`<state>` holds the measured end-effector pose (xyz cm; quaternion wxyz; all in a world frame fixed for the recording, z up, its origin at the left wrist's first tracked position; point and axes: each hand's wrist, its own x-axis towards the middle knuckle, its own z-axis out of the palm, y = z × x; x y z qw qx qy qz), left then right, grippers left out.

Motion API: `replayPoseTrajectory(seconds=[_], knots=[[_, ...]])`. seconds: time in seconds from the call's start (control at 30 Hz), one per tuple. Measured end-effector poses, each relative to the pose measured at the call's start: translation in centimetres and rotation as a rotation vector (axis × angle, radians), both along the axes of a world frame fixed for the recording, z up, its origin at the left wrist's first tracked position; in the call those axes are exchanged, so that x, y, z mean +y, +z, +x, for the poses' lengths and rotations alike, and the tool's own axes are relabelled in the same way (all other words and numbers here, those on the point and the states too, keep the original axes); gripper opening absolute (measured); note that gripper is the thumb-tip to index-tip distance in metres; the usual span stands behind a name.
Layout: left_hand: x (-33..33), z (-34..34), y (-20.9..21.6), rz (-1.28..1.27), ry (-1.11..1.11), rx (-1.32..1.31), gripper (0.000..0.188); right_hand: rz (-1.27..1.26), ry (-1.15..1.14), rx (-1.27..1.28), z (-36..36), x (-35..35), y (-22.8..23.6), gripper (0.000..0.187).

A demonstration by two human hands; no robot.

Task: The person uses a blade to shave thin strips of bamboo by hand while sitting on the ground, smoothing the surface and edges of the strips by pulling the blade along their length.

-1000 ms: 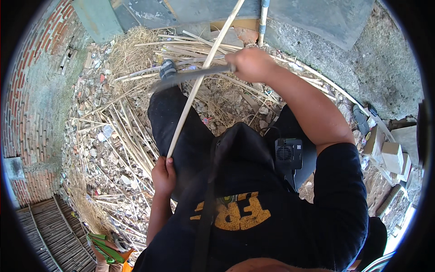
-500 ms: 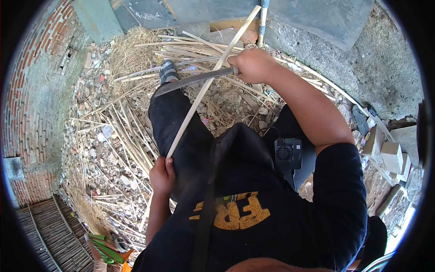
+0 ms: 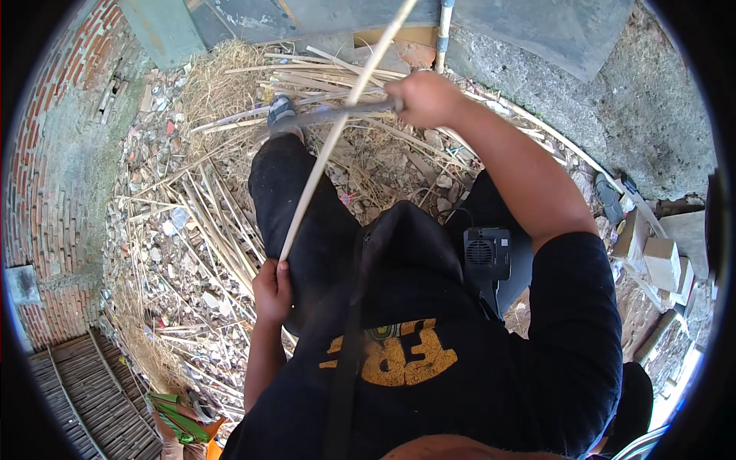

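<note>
left hand [image 3: 272, 291] has its fingers clamped on the low end of the stick [image 3: 313, 184], probably to steady it as it slants up over the left leg [image 3: 277, 180]. right hand [image 3: 429, 98] grips the knife [image 3: 326, 116], blade crossing the stick.

Your left hand [image 3: 271, 293], beside your left leg [image 3: 276, 180], has the bamboo strip's [image 3: 316, 176] near end; farther out, the machete [image 3: 326, 116] in your right hand [image 3: 429, 100] crosses it. Beyond, more strips [image 3: 318, 79] lie on rubble [image 3: 157, 249], straw [image 3: 222, 80] left of them. A brick wall [image 3: 50, 146] stands far left.
</note>
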<state>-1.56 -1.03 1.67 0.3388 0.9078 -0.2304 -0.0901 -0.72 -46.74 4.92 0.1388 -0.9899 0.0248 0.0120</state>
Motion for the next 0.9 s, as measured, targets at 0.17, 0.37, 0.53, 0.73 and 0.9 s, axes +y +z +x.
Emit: replayPoseTrajectory(seconds=[0.17, 0.37, 0.53, 0.73, 0.9], knots=[[-0.4, 0.5, 0.4, 0.101, -0.015, 0.002, 0.033, 0.150, -0.151, -0.073, 0.4, -3.6, -1.9, 0.019], [0.3, 0.0, -0.1, 0.126, 0.013, -0.042, 0.033, -0.027, -0.045, 0.070, -0.4, 1.9, 2.1, 0.020], [-1.0, 0.2, 0.7, 0.117, 0.021, -0.069, 0.032, 0.096, -0.211, -0.007, 0.6, -3.7, -1.0, 0.022], [-0.7, 0.0, 0.5, 0.104, 0.016, -0.056, 0.032, 0.124, -0.120, -0.243, -0.2, -2.7, -0.9, 0.017], [-0.6, 0.3, 0.5, 0.129, -0.019, -0.118, 0.032, -0.046, -0.043, -0.036, -0.7, 0.7, 1.4, 0.018]])
